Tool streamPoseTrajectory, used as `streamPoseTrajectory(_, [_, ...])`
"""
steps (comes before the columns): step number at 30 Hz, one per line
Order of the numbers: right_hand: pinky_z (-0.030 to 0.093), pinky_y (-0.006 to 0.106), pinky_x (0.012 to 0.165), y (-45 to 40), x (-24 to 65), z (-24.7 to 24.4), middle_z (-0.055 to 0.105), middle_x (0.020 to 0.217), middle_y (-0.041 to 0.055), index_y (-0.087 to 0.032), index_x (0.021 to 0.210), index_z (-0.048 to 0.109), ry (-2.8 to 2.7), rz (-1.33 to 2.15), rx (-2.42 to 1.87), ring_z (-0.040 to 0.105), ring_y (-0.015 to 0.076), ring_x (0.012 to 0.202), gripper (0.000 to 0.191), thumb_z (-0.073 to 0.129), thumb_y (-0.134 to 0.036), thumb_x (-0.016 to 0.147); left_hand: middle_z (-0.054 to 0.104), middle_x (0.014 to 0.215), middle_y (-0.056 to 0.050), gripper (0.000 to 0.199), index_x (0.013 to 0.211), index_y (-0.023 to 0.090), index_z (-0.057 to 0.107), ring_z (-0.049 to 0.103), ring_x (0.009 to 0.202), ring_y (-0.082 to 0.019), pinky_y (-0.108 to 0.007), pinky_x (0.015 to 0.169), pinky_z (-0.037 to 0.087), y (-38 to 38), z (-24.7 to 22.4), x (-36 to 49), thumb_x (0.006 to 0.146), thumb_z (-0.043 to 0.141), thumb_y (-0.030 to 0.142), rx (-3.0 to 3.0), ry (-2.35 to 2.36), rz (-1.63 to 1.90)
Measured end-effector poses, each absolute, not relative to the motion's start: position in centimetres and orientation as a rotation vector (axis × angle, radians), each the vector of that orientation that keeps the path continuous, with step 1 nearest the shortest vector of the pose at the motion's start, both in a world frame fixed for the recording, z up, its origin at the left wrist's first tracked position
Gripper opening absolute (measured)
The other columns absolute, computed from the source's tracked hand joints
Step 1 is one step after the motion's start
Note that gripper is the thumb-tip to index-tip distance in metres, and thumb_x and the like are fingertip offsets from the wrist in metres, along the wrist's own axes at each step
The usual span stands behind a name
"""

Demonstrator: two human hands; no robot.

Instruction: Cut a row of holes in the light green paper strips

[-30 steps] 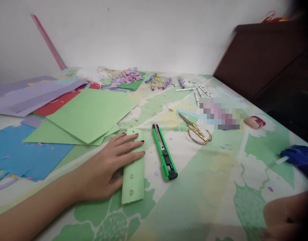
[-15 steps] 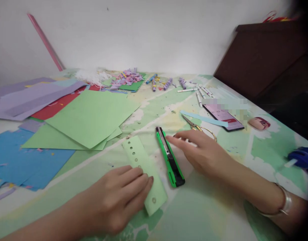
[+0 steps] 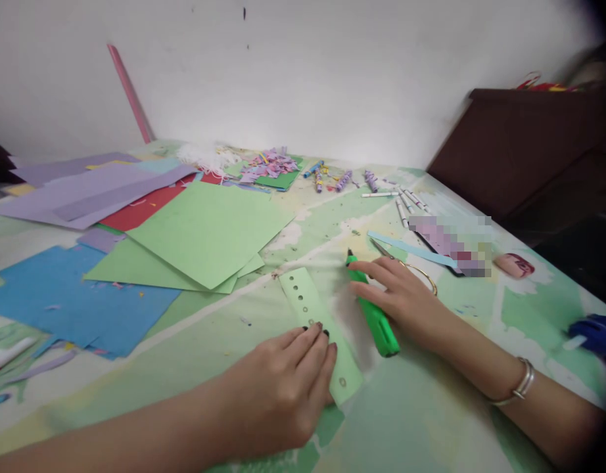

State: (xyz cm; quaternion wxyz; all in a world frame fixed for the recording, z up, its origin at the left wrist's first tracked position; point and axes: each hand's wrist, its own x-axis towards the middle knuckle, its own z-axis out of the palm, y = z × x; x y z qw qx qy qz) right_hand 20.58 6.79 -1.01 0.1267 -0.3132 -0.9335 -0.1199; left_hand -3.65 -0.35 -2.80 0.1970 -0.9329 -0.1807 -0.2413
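My left hand (image 3: 283, 387) has its fingers pressed together on a light green paper strip (image 3: 349, 368), partly covering it. A row of small circles runs along the strip, the far ones dark and the nearer ones outlined. To the right, my right hand (image 3: 406, 299) is closed around a green utility knife (image 3: 376, 325). The knife lies turned on its side, with its dark tip pointing away from me; the thumb is hidden. Just beyond that hand lie gold-handled scissors (image 3: 424, 272), partly covered by the fingers, and a light blue paper strip (image 3: 411, 248).
Green sheets (image 3: 209, 236), blue paper (image 3: 86, 302) and purple paper (image 3: 110, 190) spread over the left side. Paper scraps (image 3: 271, 164), wrapped purple rolls (image 3: 344, 180) and white markers (image 3: 401, 211) lie farther back. A phone (image 3: 436, 240) and blue object (image 3: 596, 328) are at right.
My right hand has gone from hovering beside the utility knife to gripping it, and the knife has rolled onto its side. My left hand stays on the green strip. The view has shifted.
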Motion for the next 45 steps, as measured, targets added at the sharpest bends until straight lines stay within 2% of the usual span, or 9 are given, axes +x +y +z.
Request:
streamPoseTrajectory(5, [0.049, 0.04, 0.085, 7.0, 20.7, -1.2, 0.061, 0.11, 0.0078, -0.025, 0.097, 0.056, -1.918, -0.06, -1.023, 0.06, 0.0237, 0.102, 0.015, 0.058, -0.018, 0.084, 0.07, 0.1, -0.023, 0.033, 0.107, 0.0, 0.064, 0.068, 0.093, -0.034, -0.043, 0.069, 0.06, 0.6, -2.5, -2.7, 0.087, 0.041, 0.012, -2.585, -0.46, -0.591])
streamPoseTrajectory(11, [0.055, 0.031, 0.065, 6.9, 18.3, 0.6, 0.062, 0.081, 0.001, -0.024, 0.102, 0.058, -1.405, 0.876, -1.029, 0.064, 0.0147, 0.064, 0.02, 0.061, -0.03, 0.083, 0.069, 0.102, -0.025, 0.036, 0.111, -0.002, 0.061, 0.067, 0.094, -0.035, -0.043, 0.069, 0.059, 1.1, -3.0, -1.6, 0.085, 0.04, 0.009, -2.584, -0.493, -0.582])
streamPoseTrajectory(15, [0.056, 0.029, 0.067, 7.5, 16.4, 0.3, 0.068, 0.081, 0.0052, -0.019, 0.111, 0.061, -1.369, 1.405, -1.012, 0.066, 0.0155, 0.069, 0.032, 0.046, -0.038, 0.091, 0.064, 0.114, -0.024, 0.046, 0.116, 0.0, 0.059, 0.061, 0.109, -0.035, -0.043, 0.086, 0.054, 0.2, -4.1, -1.6, 0.093, 0.043, 0.036, -2.635, -0.64, -0.585])
streamPoseTrajectory(19, [0.056, 0.035, 0.078, 8.1, 15.4, -1.2, 0.071, 0.086, 0.0064, -0.023, 0.125, 0.048, -1.334, 1.721, -0.933, 0.069, 0.018, 0.083, 0.046, 0.028, -0.053, 0.095, 0.062, 0.12, -0.02, 0.062, 0.119, 0.005, 0.057, 0.057, 0.114, -0.035, -0.046, 0.092, 0.049, -0.4, -4.7, -2.3, 0.091, 0.036, 0.057, -2.692, -0.746, -0.594])
streamPoseTrajectory(22, [0.054, 0.033, 0.082, 8.4, 15.6, -2.3, 0.069, 0.09, 0.0034, -0.025, 0.112, 0.051, -1.316, 1.797, -0.808, 0.068, 0.0161, 0.085, 0.033, 0.053, -0.048, 0.088, 0.064, 0.12, -0.017, 0.059, 0.119, 0.008, 0.058, 0.059, 0.112, -0.035, -0.047, 0.091, 0.048, -0.4, -4.9, -2.5, 0.091, 0.036, 0.055, -2.686, -0.75, -0.614])
streamPoseTrajectory(25, [0.054, 0.029, 0.071, 8.7, 15.9, -2.8, 0.066, 0.087, 0.0012, -0.025, 0.103, 0.054, -1.365, 1.745, -0.814, 0.065, 0.0146, 0.076, 0.035, 0.073, -0.032, 0.074, 0.066, 0.116, -0.016, 0.049, 0.116, 0.008, 0.059, 0.06, 0.109, -0.035, -0.047, 0.089, 0.048, -0.3, -5.1, -2.6, 0.092, 0.039, 0.045, -2.655, -0.726, -0.638])
streamPoseTrajectory(32, [0.052, 0.032, 0.066, 8.6, 16.0, -2.3, 0.065, 0.079, 0.0026, -0.022, 0.097, 0.061, -1.393, 1.761, -0.912, 0.062, 0.0163, 0.069, 0.023, 0.066, -0.03, 0.077, 0.07, 0.108, -0.011, 0.028, 0.109, 0.012, 0.061, 0.065, 0.1, -0.031, -0.044, 0.083, 0.05, 0.1, -5.2, -2.1, 0.087, 0.044, 0.017, -2.627, -0.725, -0.689])
streamPoseTrajectory(37, [0.043, 0.023, 0.051, 8.5, 15.9, -1.9, 0.059, 0.069, 0.0, -0.02, 0.085, 0.061, -1.259, 1.771, -0.939, 0.052, 0.0113, 0.057, 0.019, 0.072, -0.027, 0.071, 0.07, 0.108, -0.008, 0.028, 0.11, 0.013, 0.06, 0.066, 0.099, -0.03, -0.041, 0.081, 0.053, -0.2, -5.0, -2.3, 0.086, 0.046, 0.016, -2.601, -0.781, -0.655])
streamPoseTrajectory(45, [0.045, 0.019, 0.055, 8.6, 15.9, -2.1, 0.06, 0.072, -0.0025, -0.02, 0.087, 0.059, -1.152, 1.79, -0.798, 0.057, 0.0079, 0.057, 0.01, 0.066, -0.024, 0.081, 0.069, 0.109, -0.013, 0.034, 0.116, 0.01, 0.057, 0.066, 0.1, -0.033, -0.041, 0.082, 0.053, -0.9, -5.3, -2.6, 0.09, 0.043, 0.027, -2.498, -0.874, -0.575])
